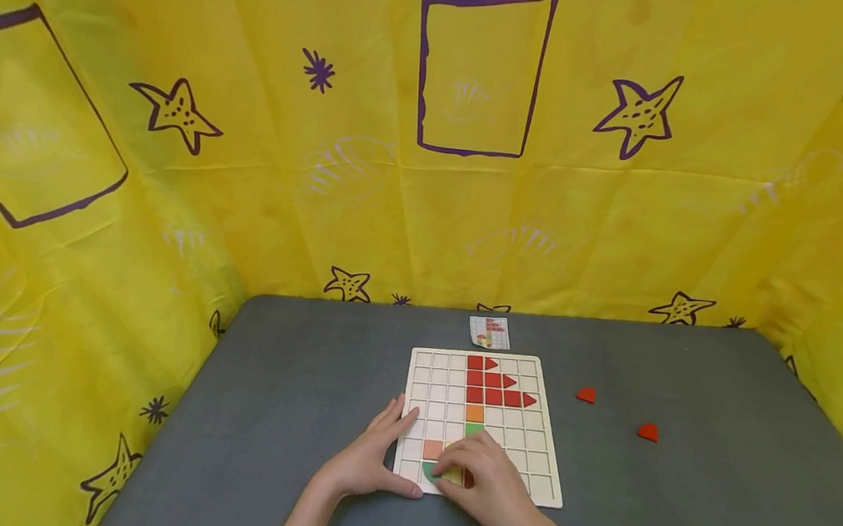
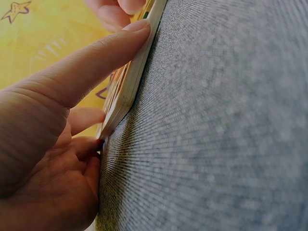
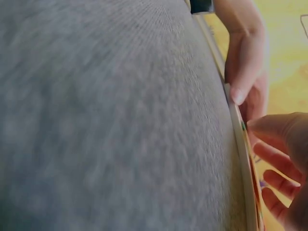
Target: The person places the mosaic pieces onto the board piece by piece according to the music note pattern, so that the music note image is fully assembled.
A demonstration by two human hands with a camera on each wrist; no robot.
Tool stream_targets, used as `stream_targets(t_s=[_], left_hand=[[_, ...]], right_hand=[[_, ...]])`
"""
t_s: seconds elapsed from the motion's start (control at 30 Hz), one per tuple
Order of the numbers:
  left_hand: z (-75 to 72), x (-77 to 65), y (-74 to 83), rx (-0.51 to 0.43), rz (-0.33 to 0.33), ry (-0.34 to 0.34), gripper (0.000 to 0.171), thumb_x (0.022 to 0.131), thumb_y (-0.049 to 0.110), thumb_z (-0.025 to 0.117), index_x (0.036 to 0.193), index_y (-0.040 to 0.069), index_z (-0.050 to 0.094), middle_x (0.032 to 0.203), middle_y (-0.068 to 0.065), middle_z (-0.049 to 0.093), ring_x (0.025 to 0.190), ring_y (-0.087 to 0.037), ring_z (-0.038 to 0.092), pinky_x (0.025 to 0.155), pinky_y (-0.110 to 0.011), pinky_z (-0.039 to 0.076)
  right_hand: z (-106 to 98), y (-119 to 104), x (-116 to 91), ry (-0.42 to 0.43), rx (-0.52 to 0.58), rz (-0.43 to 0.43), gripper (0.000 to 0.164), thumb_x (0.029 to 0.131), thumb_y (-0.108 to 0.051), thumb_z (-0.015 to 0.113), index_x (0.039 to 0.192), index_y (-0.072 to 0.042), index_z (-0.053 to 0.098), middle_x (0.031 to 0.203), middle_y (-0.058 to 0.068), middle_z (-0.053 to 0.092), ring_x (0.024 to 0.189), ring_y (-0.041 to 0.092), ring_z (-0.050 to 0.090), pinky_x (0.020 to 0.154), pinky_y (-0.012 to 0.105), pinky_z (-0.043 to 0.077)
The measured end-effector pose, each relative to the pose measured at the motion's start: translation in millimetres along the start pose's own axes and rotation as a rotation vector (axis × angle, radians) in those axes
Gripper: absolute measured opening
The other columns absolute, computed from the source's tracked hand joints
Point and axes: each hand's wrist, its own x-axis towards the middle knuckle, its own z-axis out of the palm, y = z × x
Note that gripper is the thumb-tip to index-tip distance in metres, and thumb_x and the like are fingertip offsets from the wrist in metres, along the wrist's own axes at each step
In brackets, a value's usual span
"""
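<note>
A white grid board (image 1: 511,438) lies on the table with coloured tiles in some cells. My left hand (image 1: 367,459) steadies its near left corner, thumb along the near edge and fingertips at the left edge. Over the board's near rows, my right hand (image 1: 489,478) pinches a dark green rounded piece (image 1: 430,472) at the bottom row with thumb and index finger. An orange-pink square (image 1: 433,449) lies just above that piece. Further up are a light green tile (image 1: 475,429), an orange square (image 1: 474,413) and rows of red squares (image 1: 484,380) ending in red triangles. The right hand partly hides yellow and red tiles.
Two loose red rounded pieces (image 1: 586,395) lie on the grey table (image 1: 290,385) to the right of the board. A small picture card (image 1: 489,332) with a coloured pattern sits behind the board. Yellow patterned cloth (image 1: 367,191) surrounds the table at the back and sides.
</note>
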Motion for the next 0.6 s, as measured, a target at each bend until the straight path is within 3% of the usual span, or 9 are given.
stream_targets(t_s=[0.13, 0.3, 0.5, 0.6], left_hand=[[0.7, 0.9, 0.6, 0.002, -0.012, -0.002, 0.108, 0.064, 0.042, 0.086, 0.151, 0.016, 0.026, 0.161, -0.008, 0.005, 0.147, -0.032, 0.002, 0.107, -0.065, 0.019], [1.3, 1.6, 1.5, 0.001, -0.021, 0.000, 0.109, 0.063, 0.041, 0.086, 0.151, 0.016, 0.027, 0.161, -0.008, 0.005, 0.147, -0.032, 0.002, 0.107, -0.065, 0.019], [1.6, 2.2, 1.1, -0.006, -0.031, -0.003, 0.109, 0.063, 0.041, 0.087, 0.151, 0.017, 0.027, 0.161, -0.008, 0.005, 0.147, -0.031, 0.002, 0.108, -0.064, 0.019], [1.6, 2.4, 0.5, -0.003, -0.032, -0.004, 0.109, 0.063, 0.041, 0.086, 0.151, 0.017, 0.027, 0.161, -0.008, 0.005, 0.147, -0.032, 0.002, 0.108, -0.064, 0.019]], right_hand=[[-9.1, 5.7, -3.0, 0.018, 0.035, 0.075, 0.021, 0.071, -0.019, 0.083, 0.081, -0.031, 0.070, 0.086, -0.025, 0.062, 0.086, -0.001, 0.048, 0.074, 0.020, 0.043], [-28.7, 21.1, -9.0, 0.110, 0.005, 0.116, 0.024, 0.067, -0.017, 0.085, 0.083, -0.027, 0.071, 0.087, -0.022, 0.064, 0.086, 0.001, 0.051, 0.075, 0.023, 0.044], [-61.6, 47.9, -15.8, 0.149, -0.093, 0.314, 0.022, 0.070, -0.017, 0.084, 0.087, -0.025, 0.073, 0.088, -0.019, 0.066, 0.086, 0.003, 0.050, 0.073, 0.028, 0.046], [-75.7, 62.5, -19.6, 0.165, -0.133, 0.358, 0.021, 0.071, -0.016, 0.082, 0.089, -0.023, 0.073, 0.087, -0.013, 0.068, 0.084, 0.008, 0.052, 0.071, 0.030, 0.045]])
